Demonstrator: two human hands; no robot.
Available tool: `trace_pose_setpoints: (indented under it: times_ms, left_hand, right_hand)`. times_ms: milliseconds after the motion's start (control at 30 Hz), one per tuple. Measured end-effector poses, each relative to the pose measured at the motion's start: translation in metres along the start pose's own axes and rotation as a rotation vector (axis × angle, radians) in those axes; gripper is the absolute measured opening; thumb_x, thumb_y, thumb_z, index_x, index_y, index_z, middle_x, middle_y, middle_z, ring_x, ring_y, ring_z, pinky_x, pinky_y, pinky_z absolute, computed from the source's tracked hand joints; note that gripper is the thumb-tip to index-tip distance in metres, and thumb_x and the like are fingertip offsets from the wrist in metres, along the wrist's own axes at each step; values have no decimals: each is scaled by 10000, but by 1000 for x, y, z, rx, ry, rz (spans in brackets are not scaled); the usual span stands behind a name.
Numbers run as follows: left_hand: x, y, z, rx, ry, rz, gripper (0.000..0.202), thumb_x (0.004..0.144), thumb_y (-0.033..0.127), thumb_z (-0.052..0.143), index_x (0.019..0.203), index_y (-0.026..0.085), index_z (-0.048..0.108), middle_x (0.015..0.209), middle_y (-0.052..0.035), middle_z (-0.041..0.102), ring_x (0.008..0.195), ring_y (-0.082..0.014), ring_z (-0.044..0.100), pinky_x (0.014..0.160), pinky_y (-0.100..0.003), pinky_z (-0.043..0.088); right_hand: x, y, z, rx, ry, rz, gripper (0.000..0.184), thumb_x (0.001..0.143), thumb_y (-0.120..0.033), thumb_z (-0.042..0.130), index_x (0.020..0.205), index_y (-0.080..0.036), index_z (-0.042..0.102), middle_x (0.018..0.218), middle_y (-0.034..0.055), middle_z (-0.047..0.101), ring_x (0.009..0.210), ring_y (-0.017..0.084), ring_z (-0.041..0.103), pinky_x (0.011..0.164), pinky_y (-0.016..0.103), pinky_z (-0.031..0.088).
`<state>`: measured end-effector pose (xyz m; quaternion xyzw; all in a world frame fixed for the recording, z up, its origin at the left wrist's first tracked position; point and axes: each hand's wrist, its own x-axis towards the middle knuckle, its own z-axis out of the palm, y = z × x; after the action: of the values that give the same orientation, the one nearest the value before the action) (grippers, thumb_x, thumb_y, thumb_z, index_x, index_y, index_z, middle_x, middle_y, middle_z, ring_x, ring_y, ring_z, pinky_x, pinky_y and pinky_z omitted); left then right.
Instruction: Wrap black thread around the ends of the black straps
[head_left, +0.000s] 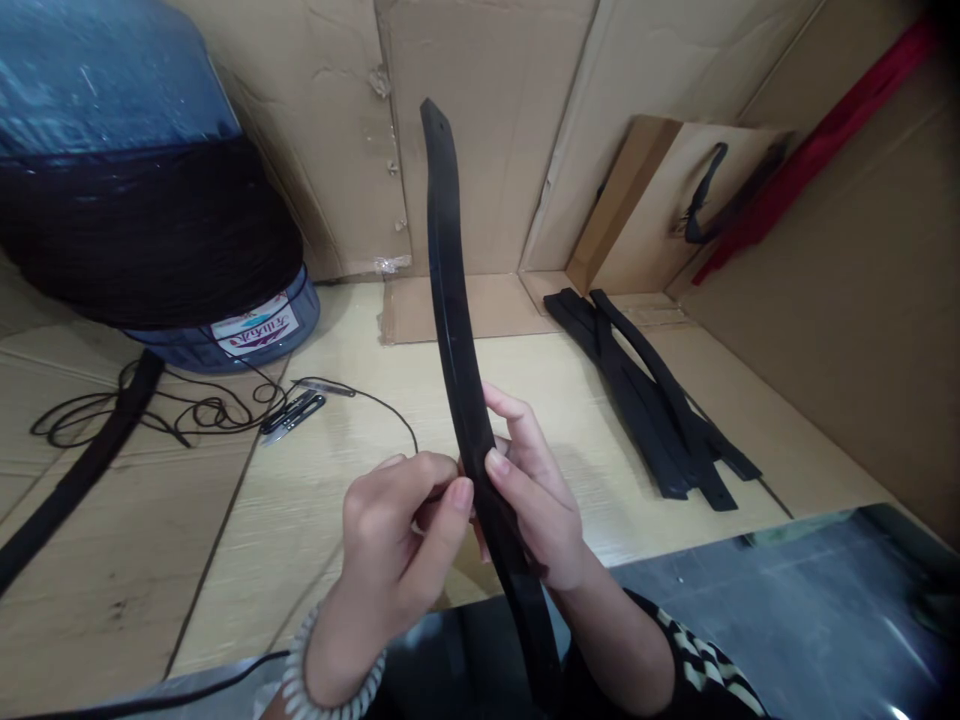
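A long black strap [452, 300] rises nearly upright in front of me, with a small hole near its pointed upper end. My right hand [536, 490] is closed around its middle, thumb pressed on the front face. Against the strap's left edge, my left hand [409, 535] is pinched shut. A thin black cord [394, 408] runs across the table into the left fingers; its end is hidden there. The lower part of the strap hangs down toward my lap.
Several similar black straps [652, 410] lie piled at the right. A blue water bottle [112, 80] wound with dark cord stands at left, near thread snips [294, 415]. Cardboard walls [480, 150] enclose the table [322, 530]; a paper bag [652, 200] leans at the back right.
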<state>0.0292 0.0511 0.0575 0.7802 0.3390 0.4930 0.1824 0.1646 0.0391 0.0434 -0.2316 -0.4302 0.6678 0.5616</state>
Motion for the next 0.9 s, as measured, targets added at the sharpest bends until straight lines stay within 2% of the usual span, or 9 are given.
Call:
trace_pose_setpoints:
  times_ms: [100,167,367,500,600,767,900]
  left_hand:
    - [1,3,0,155,2,44,86,871,125,452,817,175,496,550,42,497,459,-78,448,466,-218,344]
    - [2,3,0,166,-6,53,89,857,110,440,805,178,464,568,40,492,467,-77,450,457,-213,334]
    - [0,-3,3,-71,-30,7,199,895,155,465,710,181,397,529,62,395,431,-45,376,420,-177,296]
    - [-2,-7,2,-202,-27,10,172,900,163,502,730,173,481,541,53,480,462,-44,442,456,-164,344]
    - [-2,-8,-2,-230,-23,27,141,880,138,532,742,168,523,584,47,544,468,-32,447,454,-149,343]
    - [0,-9,-6,-248,-12,46,121,850,119,570,745,169,538,553,64,484,433,-22,332,418,-151,283]
    - [5,-9,-7,-292,-82,20,161,830,116,593,697,168,519,532,72,408,448,-25,298,420,-161,256]
  right_hand:
    - [0,0,4,-30,15,-58,404,965,-296,489,1339,-284,334,763,-36,507,523,33,483,433,128,396]
    - [-1,-1,6,-41,18,-75,392,971,-272,485,1332,-279,333,781,-33,532,542,27,488,452,131,391]
    - [-2,-3,8,-21,20,-42,378,977,-287,483,1323,-301,330,763,-51,531,488,17,477,420,145,377]
    - [-1,-3,7,-9,26,-23,382,969,-296,500,1317,-309,342,707,-67,487,477,16,464,415,137,365]
    - [1,-2,5,-5,15,-34,388,974,-295,487,1329,-310,333,718,-66,506,473,14,463,423,133,376]
    - [1,1,2,11,1,-65,386,968,-293,496,1323,-313,347,737,-52,522,532,19,478,476,124,391]
    - [0,1,3,31,11,-65,371,951,-256,531,1296,-331,417,722,-57,490,599,12,442,566,103,376]
